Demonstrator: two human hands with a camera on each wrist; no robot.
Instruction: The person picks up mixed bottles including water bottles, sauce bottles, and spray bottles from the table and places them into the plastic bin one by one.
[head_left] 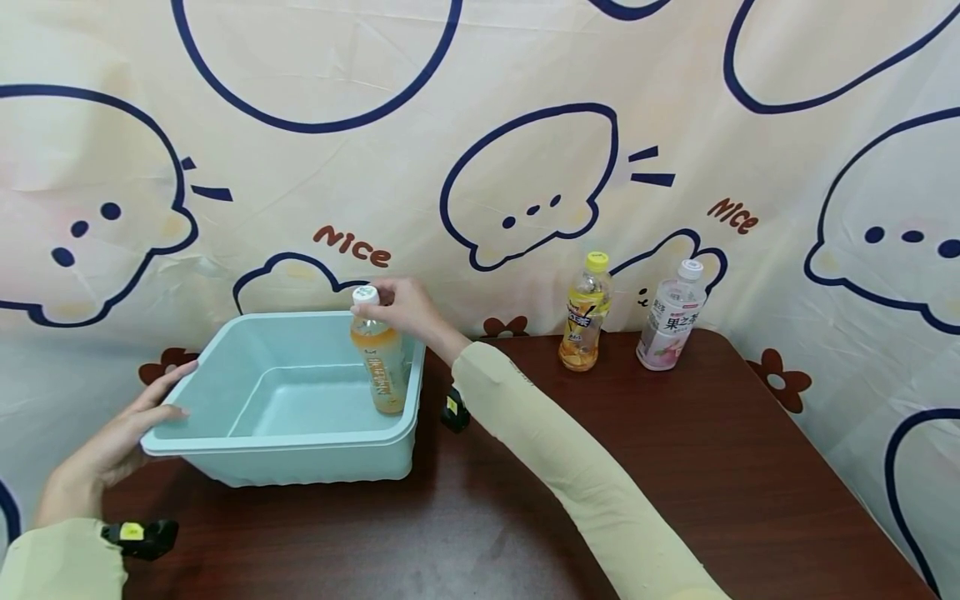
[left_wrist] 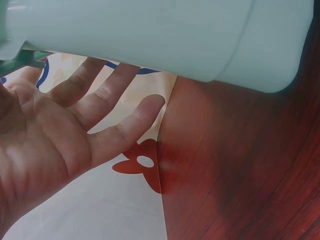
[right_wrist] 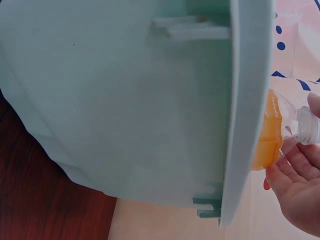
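In the head view, a bottle of orange drink with a white cap stands slightly tilted inside a light-blue plastic basin, near its right wall. My right hand grips this bottle around the neck, just under the cap. From the right wrist view, the basin's outer wall hides the bottle's lower part, while thumb and fingers surround its neck. At the basin's left end, my left hand holds the rim, thumb over the edge. The left wrist view has its fingers reaching below the rim outside the basin.
Two more bottles stand at the table's back right: one with a yellow cap, one with a white cap and pink label. The dark wooden table meets a patterned cloth backdrop behind.
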